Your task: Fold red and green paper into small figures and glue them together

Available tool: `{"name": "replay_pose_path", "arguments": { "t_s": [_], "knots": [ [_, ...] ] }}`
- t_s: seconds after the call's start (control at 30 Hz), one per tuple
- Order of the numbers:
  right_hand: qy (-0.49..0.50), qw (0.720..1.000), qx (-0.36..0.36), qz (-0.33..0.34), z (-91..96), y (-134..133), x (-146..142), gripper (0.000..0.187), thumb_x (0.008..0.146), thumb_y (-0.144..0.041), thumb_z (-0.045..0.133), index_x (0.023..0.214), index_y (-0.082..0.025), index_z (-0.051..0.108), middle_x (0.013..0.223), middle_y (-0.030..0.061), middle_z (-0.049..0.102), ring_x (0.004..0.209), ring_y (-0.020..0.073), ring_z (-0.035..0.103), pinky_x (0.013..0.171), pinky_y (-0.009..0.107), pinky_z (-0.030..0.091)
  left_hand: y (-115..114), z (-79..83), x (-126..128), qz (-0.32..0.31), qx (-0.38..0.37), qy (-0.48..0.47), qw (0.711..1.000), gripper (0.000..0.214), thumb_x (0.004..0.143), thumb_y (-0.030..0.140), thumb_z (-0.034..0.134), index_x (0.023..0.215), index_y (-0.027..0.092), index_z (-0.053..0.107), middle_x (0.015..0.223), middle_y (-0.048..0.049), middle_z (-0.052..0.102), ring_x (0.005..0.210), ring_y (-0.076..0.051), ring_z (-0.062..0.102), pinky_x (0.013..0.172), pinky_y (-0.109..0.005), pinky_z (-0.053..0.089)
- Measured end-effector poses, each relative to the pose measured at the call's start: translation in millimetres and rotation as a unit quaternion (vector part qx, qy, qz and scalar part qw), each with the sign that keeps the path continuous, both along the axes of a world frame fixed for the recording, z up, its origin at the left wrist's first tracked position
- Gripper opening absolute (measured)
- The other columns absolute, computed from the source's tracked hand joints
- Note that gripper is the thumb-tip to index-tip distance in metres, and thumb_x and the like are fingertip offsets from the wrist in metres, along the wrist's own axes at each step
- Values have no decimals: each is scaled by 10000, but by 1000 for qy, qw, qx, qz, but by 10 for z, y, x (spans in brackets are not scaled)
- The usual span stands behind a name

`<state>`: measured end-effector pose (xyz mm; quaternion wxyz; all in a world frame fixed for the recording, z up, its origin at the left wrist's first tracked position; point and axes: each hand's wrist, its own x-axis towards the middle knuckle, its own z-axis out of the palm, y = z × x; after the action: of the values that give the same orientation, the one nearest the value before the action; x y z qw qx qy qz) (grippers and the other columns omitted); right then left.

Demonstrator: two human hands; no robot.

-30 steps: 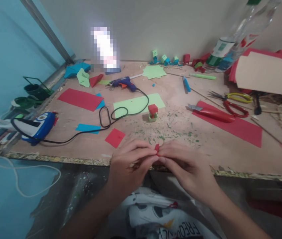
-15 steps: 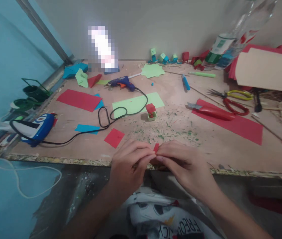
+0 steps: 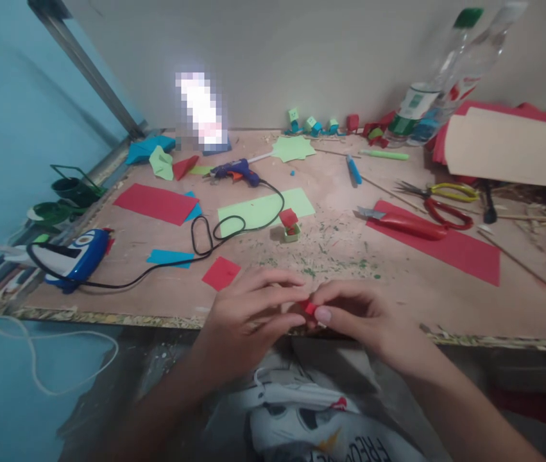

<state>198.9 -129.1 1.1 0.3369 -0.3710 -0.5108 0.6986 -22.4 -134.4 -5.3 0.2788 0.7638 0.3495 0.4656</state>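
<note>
Fingers of my left hand and right hand are pinching one small red paper piece at lower centre, both closed on it; I'm judging the folding as unfinished. I'm counting one finished red-topped cube mid-frame, one glue gun, two scissors, one red square beside my left hand

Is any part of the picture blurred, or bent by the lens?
Head view: a pixelated patch hides something at the wall; the bottles lean, stretched by the wide lens; both hands look slightly soft around the red paper piece.
</note>
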Motion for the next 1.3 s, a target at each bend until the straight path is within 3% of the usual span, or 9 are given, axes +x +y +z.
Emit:
{"name": "replay_pose_path", "arguments": {
  "t_s": [0.1, 0.17, 0.23, 0.33, 0.4, 0.53, 0.83, 1.07, 1.3],
  "knots": [
    [22, 998, -54, 37, 99, 80, 32, 163, 908, -362, 832, 881, -203, 808, 816, 16, 781, 766, 127, 712, 733, 233, 567, 90, 113, -13, -12, 2, 1, 1000, 143, 878, 30, 789, 950, 152, 808, 946, -48, 821, 867, -120, 765, 832, -177, 599],
    [-11, 997, -48, 53, 215, 160, 34, 188, 912, -394, 822, 874, -211, 813, 813, 15, 786, 736, 131, 702, 692, 234, 556, 161, 209, -13, -14, -27, -4, 1000, 152, 871, 29, 789, 932, 166, 816, 906, -25, 823, 836, -114, 766, 808, -167, 601],
    [-72, 996, 5, 57, 352, 270, 28, 239, 945, -434, 774, 858, -217, 824, 825, 23, 789, 734, 151, 695, 667, 253, 546, 256, 309, -13, -4, -66, -17, 998, 163, 862, 54, 801, 951, 187, 829, 908, -15, 827, 842, -125, 769, 795, -180, 608],
    [-124, 986, 112, 6, 535, 499, 27, 279, 974, -454, 723, 880, -219, 838, 898, 40, 803, 847, 194, 715, 754, 300, 563, 450, 440, -6, 9, -134, -76, 988, 138, 842, 120, 832, 951, 205, 847, 911, -19, 836, 833, -146, 779, 758, -199, 622],
    [-121, 980, 156, -24, 622, 675, 36, 263, 959, -444, 734, 917, -205, 837, 913, 48, 806, 871, 197, 720, 801, 319, 568, 597, 508, 9, -1, -176, -124, 977, 113, 835, 158, 841, 935, 210, 856, 888, -21, 841, 790, -148, 782, 723, -204, 627],
    [-72, 979, 186, -28, 708, 974, 64, 219, 916, -390, 781, 953, -179, 830, 821, 40, 788, 733, 155, 700, 692, 287, 563, 845, 576, 56, 2, -216, -167, 962, 100, 806, 197, 870, 904, 215, 862, 850, -18, 832, 753, -139, 766, 715, -204, 624],
    [-13, 993, 118, -22, 422, 1141, 69, 175, 764, -236, 924, 908, -173, 845, 696, -10, 768, 573, 78, 650, 538, 184, 526, 1022, 304, 152, 9, -212, -163, 963, 81, 820, 201, 853, 898, 223, 843, 851, -3, 815, 770, -116, 739, 732, -190, 599],
    [50, 997, 65, -15, 226, 1133, 63, 146, 810, -229, 911, 938, -183, 859, 761, 31, 820, 659, 109, 758, 638, 189, 616, 1021, 196, 141, 8, -232, -159, 960, 110, 801, 172, 860, 902, 212, 852, 867, -16, 831, 772, -134, 763, 710, -198, 622],
    [42, 997, 60, 2, 89, 1184, 110, 146, 831, -216, 899, 969, -189, 859, 799, 51, 837, 697, 127, 785, 651, 191, 629, 1063, 142, 119, -12, -230, -158, 960, 137, 807, 139, 843, 901, 236, 866, 840, 8, 839, 742, -99, 758, 678, -141, 598]
  ]
}}
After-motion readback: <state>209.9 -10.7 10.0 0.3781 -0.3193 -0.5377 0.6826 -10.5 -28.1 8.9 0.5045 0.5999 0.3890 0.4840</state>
